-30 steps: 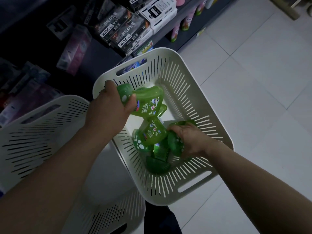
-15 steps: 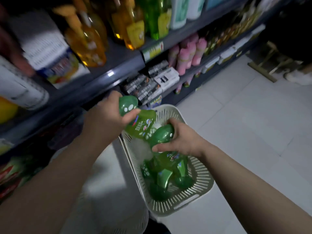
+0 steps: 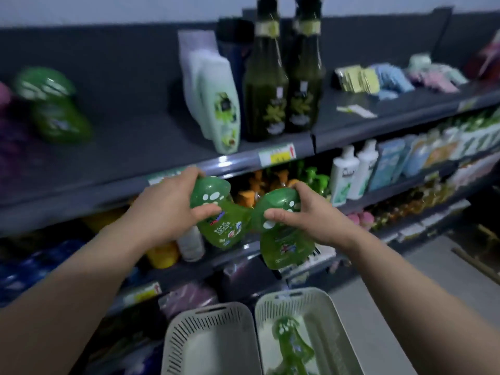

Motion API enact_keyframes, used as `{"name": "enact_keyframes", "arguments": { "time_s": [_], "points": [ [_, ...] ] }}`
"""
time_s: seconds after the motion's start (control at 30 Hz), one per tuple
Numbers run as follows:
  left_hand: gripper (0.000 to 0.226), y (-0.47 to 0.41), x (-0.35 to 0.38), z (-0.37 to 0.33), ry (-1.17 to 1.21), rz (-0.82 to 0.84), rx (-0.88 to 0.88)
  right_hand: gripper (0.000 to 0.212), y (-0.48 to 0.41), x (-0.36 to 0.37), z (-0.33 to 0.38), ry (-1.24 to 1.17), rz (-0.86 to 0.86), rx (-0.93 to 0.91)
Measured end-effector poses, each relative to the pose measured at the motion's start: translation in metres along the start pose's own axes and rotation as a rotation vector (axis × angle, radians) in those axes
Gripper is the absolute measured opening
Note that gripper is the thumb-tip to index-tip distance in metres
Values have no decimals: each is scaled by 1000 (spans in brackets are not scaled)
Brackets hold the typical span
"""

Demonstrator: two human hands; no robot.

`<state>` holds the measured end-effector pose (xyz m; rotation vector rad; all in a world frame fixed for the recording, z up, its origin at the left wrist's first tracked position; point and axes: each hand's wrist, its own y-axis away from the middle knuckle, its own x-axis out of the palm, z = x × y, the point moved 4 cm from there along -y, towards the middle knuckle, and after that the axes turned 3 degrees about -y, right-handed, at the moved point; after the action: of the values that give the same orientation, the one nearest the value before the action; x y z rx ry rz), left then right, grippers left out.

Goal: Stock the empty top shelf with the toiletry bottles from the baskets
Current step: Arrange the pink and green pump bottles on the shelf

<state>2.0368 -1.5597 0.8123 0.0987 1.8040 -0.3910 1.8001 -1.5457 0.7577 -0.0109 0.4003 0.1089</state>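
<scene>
My left hand (image 3: 165, 209) grips a green bottle (image 3: 220, 226) by its paw-print cap. My right hand (image 3: 311, 215) grips a second green bottle (image 3: 284, 244) the same way. Both bottles hang at the height of the second shelf, just below the front edge of the dark top shelf (image 3: 151, 158). A matching green bottle (image 3: 54, 106) stands at the top shelf's left. On the floor, the right white basket (image 3: 343, 328) holds more green bottles (image 3: 292, 345); the left white basket (image 3: 176, 336) shows only its pale bottom.
On the top shelf stand pale green bottles (image 3: 216, 104), two tall dark bottles (image 3: 284, 85) and pastel packs (image 3: 392, 77) at the right. Between the lone green bottle and the pale ones the shelf board is bare. Lower shelves are full of bottles. Tiled floor lies to the right.
My view has swung up from the basket to the shelves. Both hands have lifted out of the right basket, each with a green bottle, up to the top shelf's edge.
</scene>
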Motion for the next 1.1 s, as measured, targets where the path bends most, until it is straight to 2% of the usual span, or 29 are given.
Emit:
{"name": "enact_keyframes", "arguments": {
  "time_s": [0.1,0.27,0.4,0.53,0.83,1.1],
  "points": [
    [51,6,-58,17,-33,-58,-46,71,-12,6,58,-2,23,-85],
    [56,14,-139,54,16,-175,-117,56,-28,31,142,29,45,-222],
    [51,6,-183,91,6,-218,-147,66,-56,58,190,34,-9,-285],
    [47,-15,-215,131,-121,-202,-151,56,-86,91,222,-14,-88,-311],
    [59,-86,-217,231,-142,-97,-198,53,-150,162,248,-42,-109,-269],
    [76,-130,-196,279,-199,-37,-235,54,-193,199,238,-65,-133,-193]
  ]
}}
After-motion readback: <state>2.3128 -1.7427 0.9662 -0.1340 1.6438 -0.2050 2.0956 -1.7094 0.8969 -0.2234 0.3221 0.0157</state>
